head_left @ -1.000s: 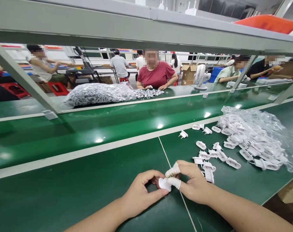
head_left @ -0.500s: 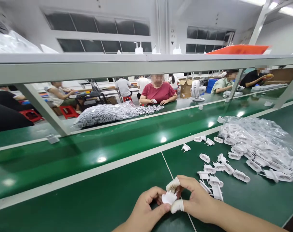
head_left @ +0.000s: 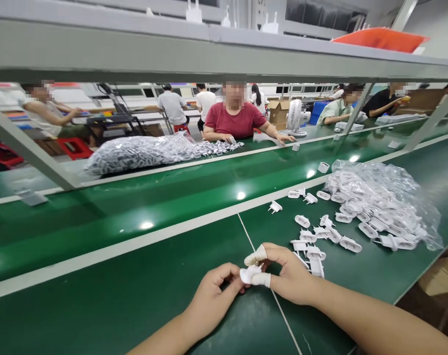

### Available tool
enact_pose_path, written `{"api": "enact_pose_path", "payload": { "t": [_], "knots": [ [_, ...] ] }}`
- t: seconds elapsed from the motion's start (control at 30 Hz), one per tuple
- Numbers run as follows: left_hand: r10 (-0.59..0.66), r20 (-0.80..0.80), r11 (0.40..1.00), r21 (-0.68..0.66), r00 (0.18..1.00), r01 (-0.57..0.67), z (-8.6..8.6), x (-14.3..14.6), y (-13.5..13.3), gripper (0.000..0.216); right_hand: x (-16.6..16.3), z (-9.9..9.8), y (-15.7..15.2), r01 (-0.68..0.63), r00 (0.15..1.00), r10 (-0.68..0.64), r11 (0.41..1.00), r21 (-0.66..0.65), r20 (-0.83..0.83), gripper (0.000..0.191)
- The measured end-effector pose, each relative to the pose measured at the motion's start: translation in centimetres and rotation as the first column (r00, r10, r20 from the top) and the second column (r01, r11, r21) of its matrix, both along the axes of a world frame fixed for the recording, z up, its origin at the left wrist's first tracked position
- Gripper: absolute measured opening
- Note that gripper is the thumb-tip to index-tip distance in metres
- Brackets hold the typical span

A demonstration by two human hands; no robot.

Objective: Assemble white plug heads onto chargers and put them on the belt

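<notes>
The right hand [head_left: 288, 276] is wearing 2 white finger cots [head_left: 256, 255], 1 on the thumb and 1 on the index finger, and between them it is grasping a white plug piece [head_left: 249, 274]. The rounded end of the piece is facing the left hand [head_left: 213, 301], whose thumb and fingertips are meeting at its edge; I cannot tell whether they are gripping it or only touching it. Both hands are holding themselves over the green bench [head_left: 153, 305], near a thin white line [head_left: 247, 231].

Just beyond the right hand, loose plug pieces [head_left: 350, 244] are lying scattered, some showing their prongs. Past these, a clear plastic bag [head_left: 432, 227] is spilling more of them.

Farther off, a white strip [head_left: 135, 245] is bordering a glossy green channel [head_left: 194, 195]. Across it, a person in a red top [head_left: 231, 121] is sitting by a bag of small parts [head_left: 131, 154], reaching 1 arm towards a small white block [head_left: 295, 147]. A white fan [head_left: 293, 118] is standing nearby. Overhead, a grey shelf [head_left: 116, 54] is carrying an orange item [head_left: 381, 40].
</notes>
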State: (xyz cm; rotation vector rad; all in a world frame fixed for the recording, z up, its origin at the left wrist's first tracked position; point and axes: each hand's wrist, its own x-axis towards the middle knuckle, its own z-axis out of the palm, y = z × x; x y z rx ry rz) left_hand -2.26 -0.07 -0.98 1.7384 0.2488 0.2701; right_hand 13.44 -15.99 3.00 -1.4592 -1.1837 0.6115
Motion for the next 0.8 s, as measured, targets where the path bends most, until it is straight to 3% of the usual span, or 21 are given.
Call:
{"api": "enact_pose_path", "payload": {
  "t": [0.17, 0.27, 0.5, 0.8],
  "knots": [
    [-0.066, 0.023, 0.998, -0.017, 0.998, 0.066, 0.7, -0.4, 0.4, 0.027, 0.1, 0.6, -0.5, -0.025, 0.984, 0.021, 0.999, 0.024, 0.174, 0.022],
    [-0.046, 0.009, 0.999, -0.004, 0.999, 0.046, 0.7, -0.6, 0.5, 0.031, 0.0, 0.7, -0.7, -0.106, 0.975, 0.089, 0.992, 0.073, 0.201, 0.020],
    [-0.065, 0.006, 0.998, 0.013, 0.998, 0.065, 0.6, -0.6, 0.4, 0.038, -0.2, 0.6, -0.6, -0.080, 0.976, 0.060, 0.993, 0.087, 0.208, 0.014],
    [-0.014, -0.048, 0.995, 0.099, 0.999, 0.019, -1.6, -1.8, 1.0, 0.030, -0.1, -1.1, -0.3, -0.100, 0.982, 0.068, 0.978, 0.182, 0.175, 0.032]
  ]
}}
